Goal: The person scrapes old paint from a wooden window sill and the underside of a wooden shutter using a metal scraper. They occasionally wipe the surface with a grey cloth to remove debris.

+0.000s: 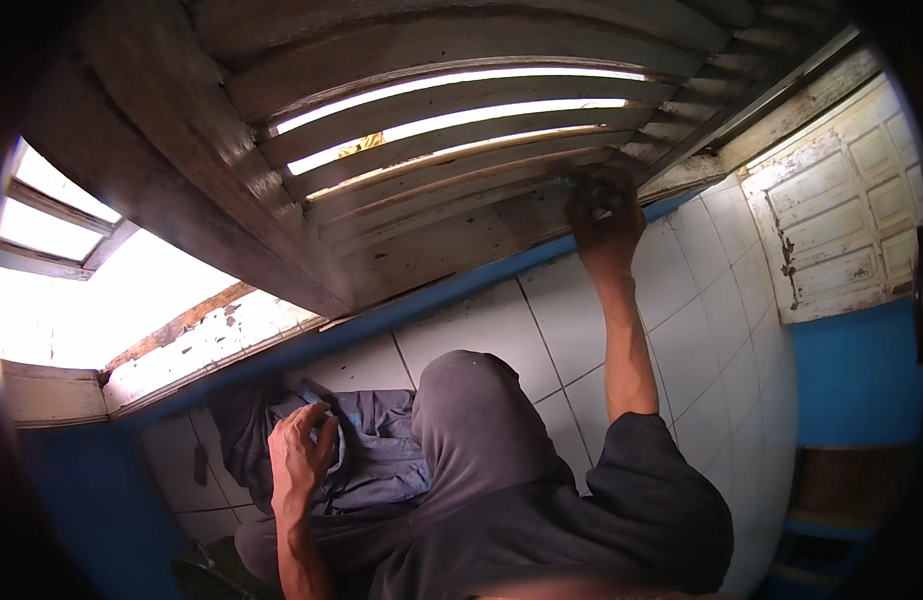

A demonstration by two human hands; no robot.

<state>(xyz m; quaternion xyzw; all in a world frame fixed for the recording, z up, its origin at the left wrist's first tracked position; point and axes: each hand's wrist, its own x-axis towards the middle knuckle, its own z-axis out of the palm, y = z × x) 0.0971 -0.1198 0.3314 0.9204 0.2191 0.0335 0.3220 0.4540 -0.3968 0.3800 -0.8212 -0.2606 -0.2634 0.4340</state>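
My right hand (pixel 609 225) reaches up to the lower right of a slatted wooden panel (pixel 381 265). Its fingers are closed round a small dark thing (pixel 603 205), blurred and partly covered by them, so its kind does not show. That thing is at the panel's bottom board, near the right-hand frame. My left hand (pixel 303 445) is low in front of me, over my bent leg and crumpled grey-blue fabric (pixel 371 440). Its fingers are curled in, and what they hold, if anything, is hidden.
White wall tiles (pixel 491 320) run beneath a blue ledge (pixel 421 310). A thick wooden post (pixel 221 180) edges the panel, beside a bright opening (pixel 81 300) at left. Another worn, white-painted panelled door (pixel 831 210) stands at right, above a blue wall (pixel 851 370).
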